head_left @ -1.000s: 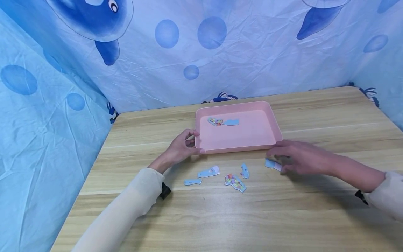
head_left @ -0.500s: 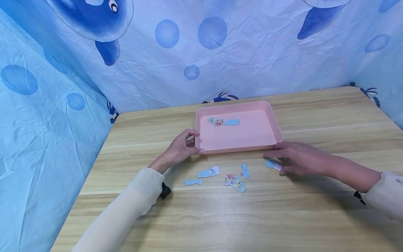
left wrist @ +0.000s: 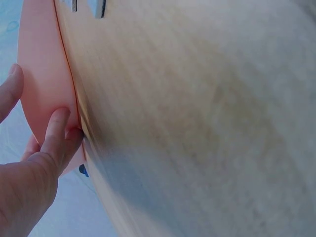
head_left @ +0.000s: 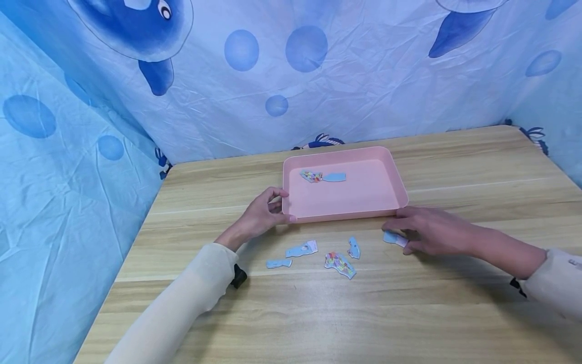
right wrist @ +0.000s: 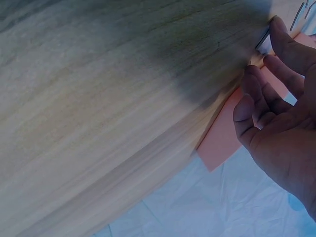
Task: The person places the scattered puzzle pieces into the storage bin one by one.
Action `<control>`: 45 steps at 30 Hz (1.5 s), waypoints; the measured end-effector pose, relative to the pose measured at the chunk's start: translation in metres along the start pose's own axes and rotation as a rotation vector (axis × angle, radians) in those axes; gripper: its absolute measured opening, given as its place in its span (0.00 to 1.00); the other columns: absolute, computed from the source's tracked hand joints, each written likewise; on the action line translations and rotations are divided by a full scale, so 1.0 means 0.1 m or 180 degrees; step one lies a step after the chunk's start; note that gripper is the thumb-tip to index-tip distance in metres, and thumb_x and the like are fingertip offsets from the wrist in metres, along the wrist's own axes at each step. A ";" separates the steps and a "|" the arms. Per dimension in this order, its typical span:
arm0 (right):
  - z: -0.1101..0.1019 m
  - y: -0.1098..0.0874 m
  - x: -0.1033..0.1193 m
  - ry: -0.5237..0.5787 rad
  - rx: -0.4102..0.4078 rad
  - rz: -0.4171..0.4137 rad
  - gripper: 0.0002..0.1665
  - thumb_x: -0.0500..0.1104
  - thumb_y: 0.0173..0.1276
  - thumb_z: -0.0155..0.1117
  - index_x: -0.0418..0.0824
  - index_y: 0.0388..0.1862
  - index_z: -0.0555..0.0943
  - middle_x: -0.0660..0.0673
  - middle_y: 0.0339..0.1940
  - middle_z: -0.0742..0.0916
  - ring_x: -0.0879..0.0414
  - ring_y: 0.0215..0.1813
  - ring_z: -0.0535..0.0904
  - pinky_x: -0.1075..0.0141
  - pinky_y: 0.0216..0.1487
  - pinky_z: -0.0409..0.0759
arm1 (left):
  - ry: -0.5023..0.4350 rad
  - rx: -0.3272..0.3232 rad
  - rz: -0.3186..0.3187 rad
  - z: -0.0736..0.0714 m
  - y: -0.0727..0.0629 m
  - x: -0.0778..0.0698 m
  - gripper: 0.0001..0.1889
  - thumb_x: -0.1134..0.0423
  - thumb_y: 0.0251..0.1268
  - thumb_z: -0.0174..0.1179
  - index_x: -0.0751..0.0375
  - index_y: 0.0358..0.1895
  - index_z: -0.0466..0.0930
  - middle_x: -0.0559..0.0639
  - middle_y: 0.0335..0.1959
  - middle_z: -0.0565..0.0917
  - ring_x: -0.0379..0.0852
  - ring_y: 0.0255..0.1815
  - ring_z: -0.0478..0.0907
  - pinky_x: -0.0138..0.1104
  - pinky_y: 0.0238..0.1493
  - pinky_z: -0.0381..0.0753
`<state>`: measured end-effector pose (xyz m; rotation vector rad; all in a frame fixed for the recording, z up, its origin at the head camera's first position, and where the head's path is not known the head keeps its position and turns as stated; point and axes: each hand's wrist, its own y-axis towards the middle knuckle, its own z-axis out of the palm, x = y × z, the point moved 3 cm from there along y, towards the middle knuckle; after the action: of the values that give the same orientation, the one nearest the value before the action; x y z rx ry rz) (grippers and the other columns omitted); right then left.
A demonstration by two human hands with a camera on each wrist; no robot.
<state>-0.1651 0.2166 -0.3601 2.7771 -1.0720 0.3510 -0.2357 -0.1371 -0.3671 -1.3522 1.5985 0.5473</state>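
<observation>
A pink tray [head_left: 345,216] lies toward the back of the table. My left hand [head_left: 262,212] grips its front-left corner, one finger over the rim and the thumb at the front wall; in the left wrist view the fingers [left wrist: 55,126] lie along the outer wall. Just in front of the tray's front-right corner, my right hand [head_left: 432,230] pinches a blue and lilac puzzle piece [head_left: 394,238] on the table between thumb and fingers. In the right wrist view that piece [right wrist: 265,44] is mostly hidden by the hand.
Inside the tray lie a multicoloured puzzle piece [head_left: 311,176] and a blue one [head_left: 334,177]. Several more lie in front: two blue strips [head_left: 278,263], a small curved piece [head_left: 353,248] and a colourful one [head_left: 340,264]. A blue sea-print curtain [head_left: 364,91] hangs behind the table.
My right hand has shifted slightly left and toward me at the puzzle piece. The left hand, tray and other pieces stay where they were.
</observation>
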 end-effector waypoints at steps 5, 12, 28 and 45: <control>0.01 0.00 -0.01 0.0124 0.0035 0.0058 0.28 0.44 0.50 0.79 0.53 0.52 0.80 0.56 0.40 0.76 0.62 0.37 0.71 0.69 0.35 0.75 | 0.0039 0.0017 -0.0003 0.00 -0.01 0.00 0.32 0.64 0.53 0.72 0.56 0.61 0.66 0.51 0.74 0.59 0.53 0.71 0.63 0.44 0.67 0.68; 0.05 0.00 -0.03 0.0210 0.0037 0.0049 0.26 0.42 0.49 0.79 0.52 0.47 0.79 0.58 0.36 0.74 0.63 0.37 0.71 0.69 0.36 0.75 | 0.0046 0.0018 -0.0017 0.00 -0.01 0.01 0.32 0.62 0.52 0.73 0.55 0.60 0.66 0.51 0.75 0.58 0.52 0.71 0.63 0.44 0.67 0.68; 0.08 0.00 0.00 0.0073 0.0181 0.0070 0.24 0.38 0.52 0.76 0.52 0.47 0.77 0.58 0.40 0.73 0.63 0.38 0.69 0.65 0.39 0.76 | 0.0048 0.0013 -0.0010 0.01 -0.01 0.02 0.33 0.63 0.52 0.73 0.56 0.61 0.66 0.51 0.74 0.58 0.52 0.71 0.63 0.44 0.66 0.68; 0.09 -0.02 0.07 -0.0032 0.0232 0.0058 0.21 0.34 0.56 0.71 0.52 0.44 0.75 0.58 0.36 0.71 0.63 0.37 0.67 0.67 0.38 0.73 | 0.0063 -0.0008 -0.0017 0.01 -0.01 0.02 0.33 0.63 0.52 0.73 0.54 0.61 0.67 0.50 0.72 0.61 0.52 0.71 0.63 0.44 0.67 0.68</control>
<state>-0.1576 0.2118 -0.3666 2.8371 -1.1094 0.3862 -0.2341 -0.1375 -0.3689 -1.3673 1.6102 0.5343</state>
